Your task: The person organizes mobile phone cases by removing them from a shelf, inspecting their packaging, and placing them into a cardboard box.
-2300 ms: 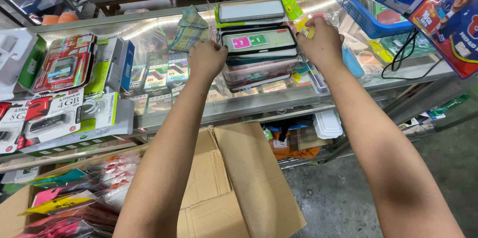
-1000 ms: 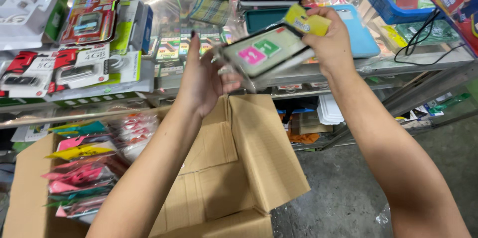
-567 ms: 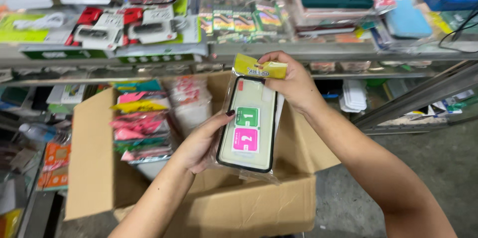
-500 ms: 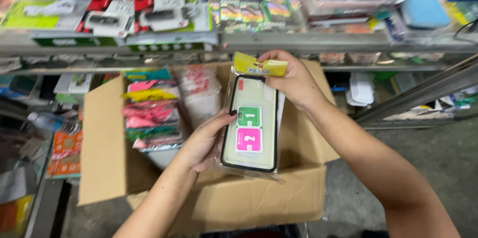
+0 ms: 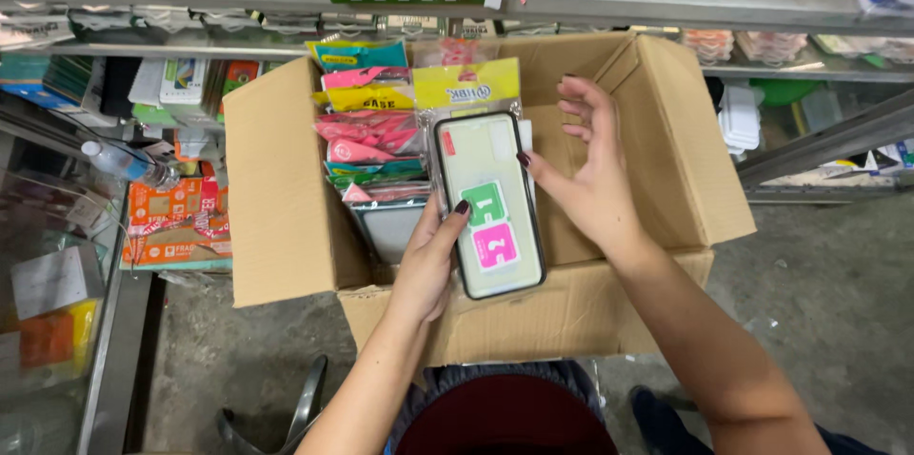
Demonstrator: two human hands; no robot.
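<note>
Head view, item one: packaged phone case [image 5: 489,203], long axis 12-to-6, poised over the open cardboard box [image 5: 286,217]. Your left hand [image 5: 428,265] holds its lower edge from 7 o'clock, fingers clamped on it. Your right hand [image 5: 590,179] sits at 3 o'clock, fingers spread, thumb touching the edge.
</note>
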